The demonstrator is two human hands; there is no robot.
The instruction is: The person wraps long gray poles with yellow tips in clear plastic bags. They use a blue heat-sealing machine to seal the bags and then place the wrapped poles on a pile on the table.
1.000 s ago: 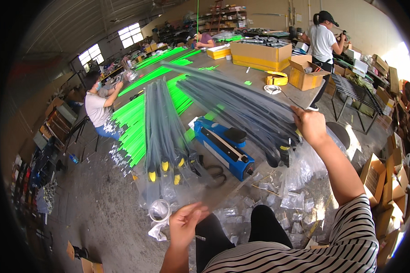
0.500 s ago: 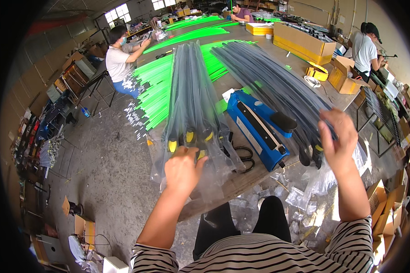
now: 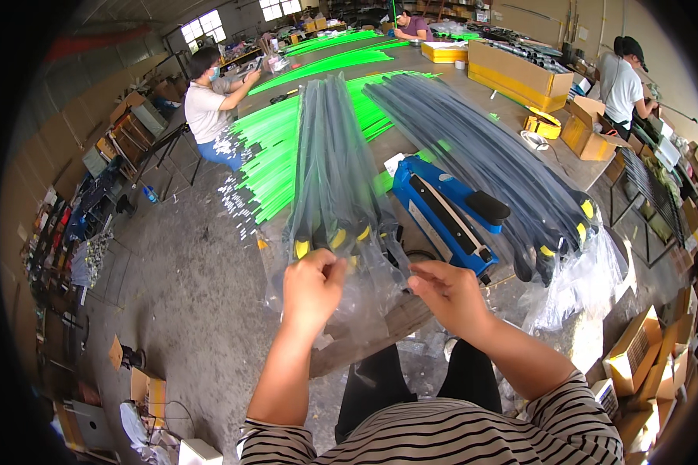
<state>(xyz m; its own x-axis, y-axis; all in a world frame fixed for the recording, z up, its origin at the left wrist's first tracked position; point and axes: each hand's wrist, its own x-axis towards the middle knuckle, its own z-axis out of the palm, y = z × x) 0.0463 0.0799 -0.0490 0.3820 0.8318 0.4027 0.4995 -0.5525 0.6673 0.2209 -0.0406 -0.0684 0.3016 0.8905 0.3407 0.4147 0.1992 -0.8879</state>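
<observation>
A bundle of long dark rods in clear plastic sleeves lies on the table in front of me, its black-and-yellow ends toward me. My left hand is closed, fingers curled over the sleeves' loose open ends. My right hand is at the right side of the same loose plastic, thumb and fingers slightly apart by its edge; whether it touches the film is unclear. A blue hand-operated bag sealer with a black-gripped lever sits just beyond the right hand. Scissors, mostly hidden, lie beside the sealer.
A second sleeved bundle lies to the right, its crumpled plastic ends hanging off the table edge. Bright green rods spread beneath and left. Cardboard boxes and a yellow tape roll stand farther right. Other people work around the table.
My right hand has moved left from the right-hand bundle to the loose plastic ends of the bundle before me. The left hand stays at those ends.
</observation>
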